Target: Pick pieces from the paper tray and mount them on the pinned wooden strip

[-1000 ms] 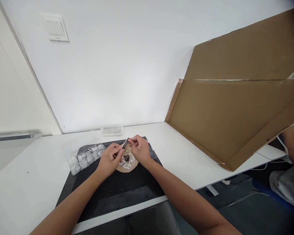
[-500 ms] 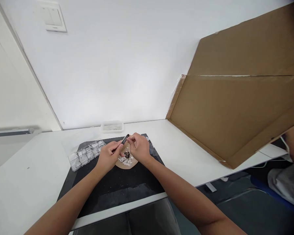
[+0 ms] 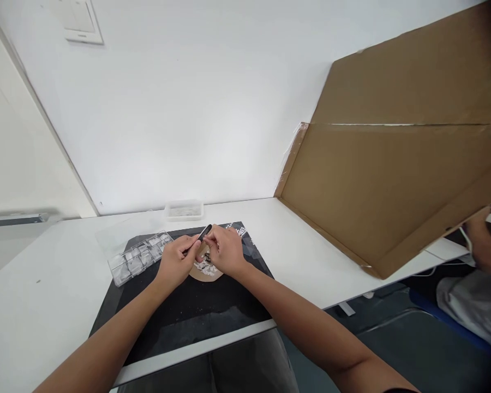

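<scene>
My left hand (image 3: 177, 259) is closed around a slim black stick-like object (image 3: 205, 232), whose rounded end points up and away to the right. My right hand (image 3: 226, 251) is beside that end with thumb and fingers pinched together; whatever lies between them is too small to make out. Below both hands, a round tan piece (image 3: 203, 277) lies on a black mat (image 3: 184, 314). White scraps (image 3: 208, 269) and a few dark bits are heaped on it, partly hidden by the hands.
Left on the mat's edge lies a clear compartment box (image 3: 137, 259) with white contents. A translucent tray (image 3: 184, 210) stands by the wall on the white table (image 3: 306, 251). A large cardboard sheet (image 3: 393, 180) rises at right. Beyond it another person's arm (image 3: 485, 243) shows.
The view has shifted slightly. My left hand still grips the black object, and my right hand has turned a little, its pinched fingers staying close to the object's end.
</scene>
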`<state>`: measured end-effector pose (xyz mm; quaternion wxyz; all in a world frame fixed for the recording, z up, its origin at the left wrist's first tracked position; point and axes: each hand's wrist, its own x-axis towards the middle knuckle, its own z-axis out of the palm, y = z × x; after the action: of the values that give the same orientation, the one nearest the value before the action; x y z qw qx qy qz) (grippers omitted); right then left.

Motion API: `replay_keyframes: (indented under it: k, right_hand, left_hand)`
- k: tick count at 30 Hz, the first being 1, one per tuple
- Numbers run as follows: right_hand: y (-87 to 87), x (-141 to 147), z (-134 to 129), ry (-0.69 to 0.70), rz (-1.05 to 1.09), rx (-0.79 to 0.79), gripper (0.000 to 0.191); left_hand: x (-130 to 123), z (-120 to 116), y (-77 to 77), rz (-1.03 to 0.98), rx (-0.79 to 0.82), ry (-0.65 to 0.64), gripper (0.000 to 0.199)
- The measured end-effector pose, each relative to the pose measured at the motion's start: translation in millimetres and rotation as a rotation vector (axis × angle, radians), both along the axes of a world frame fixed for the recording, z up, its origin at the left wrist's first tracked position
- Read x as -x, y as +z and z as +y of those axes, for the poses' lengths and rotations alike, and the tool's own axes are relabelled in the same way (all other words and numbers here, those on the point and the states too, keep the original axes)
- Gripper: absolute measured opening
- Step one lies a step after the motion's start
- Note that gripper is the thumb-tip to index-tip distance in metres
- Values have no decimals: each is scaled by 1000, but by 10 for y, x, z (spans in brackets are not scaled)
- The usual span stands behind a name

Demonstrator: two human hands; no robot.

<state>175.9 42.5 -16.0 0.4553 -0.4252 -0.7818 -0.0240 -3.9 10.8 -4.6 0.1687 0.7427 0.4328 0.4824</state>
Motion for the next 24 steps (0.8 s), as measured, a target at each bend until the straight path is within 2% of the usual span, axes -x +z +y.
replay_keyframes:
  k: [6, 11, 15, 21, 24]
  right_hand:
    - [15, -7, 19, -45, 29, -26, 16]
    - [13, 4, -8, 10, -12, -45, 21]
    - [34, -15, 20, -45, 34, -51, 20]
    - [18, 48, -57, -12, 5, -65, 24]
    - [34, 72, -72, -40, 38, -57, 21]
  left_hand:
    - [-11, -11, 33, 16, -38, 19, 41]
    - [-8, 2, 22, 25, -52, 7, 34]
    - [-16, -1, 18, 20, -51, 15, 43]
    - [-26, 5, -9, 16, -46, 0, 36]
    - [-22, 11, 9, 14, -52, 15, 38]
